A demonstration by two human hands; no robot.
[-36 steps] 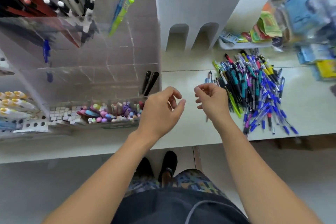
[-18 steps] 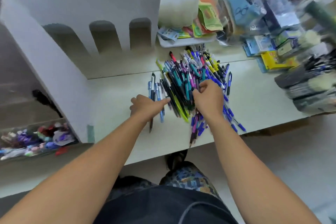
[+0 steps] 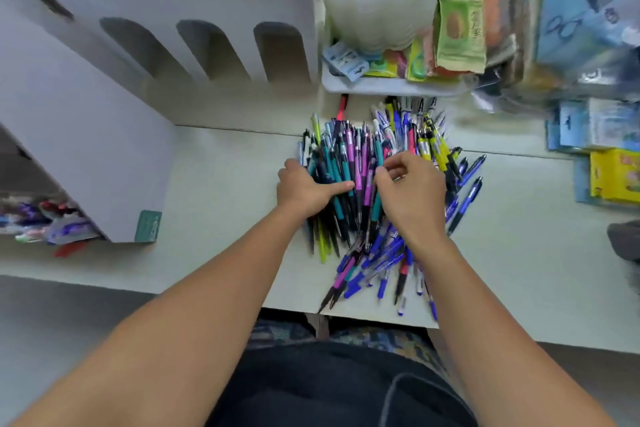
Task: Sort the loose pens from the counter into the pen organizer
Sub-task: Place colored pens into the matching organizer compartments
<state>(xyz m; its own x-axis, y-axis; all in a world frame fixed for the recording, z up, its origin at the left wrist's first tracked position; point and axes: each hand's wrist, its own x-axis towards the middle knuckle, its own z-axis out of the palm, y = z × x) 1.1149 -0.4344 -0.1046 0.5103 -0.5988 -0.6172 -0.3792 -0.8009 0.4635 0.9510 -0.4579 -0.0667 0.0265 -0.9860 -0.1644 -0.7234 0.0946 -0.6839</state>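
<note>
While the white organizer [image 3: 86, 149] stands at the far left of the surface [image 3: 225, 218], the left hand [image 3: 304, 189] lies on the left edge of the pen pile [image 3: 377, 191], fingers loosely spread, thumb flat across some pens. The right hand [image 3: 412, 194] rests on the pile, fingers [image 3: 391, 170] curled around a few pens.

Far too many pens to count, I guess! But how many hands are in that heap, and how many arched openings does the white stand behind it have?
Hands on the pen pile: 2 (left hand, right hand)
Arched openings in the white stand: 3
Total: 5
The pens overlap too much to count.
</note>
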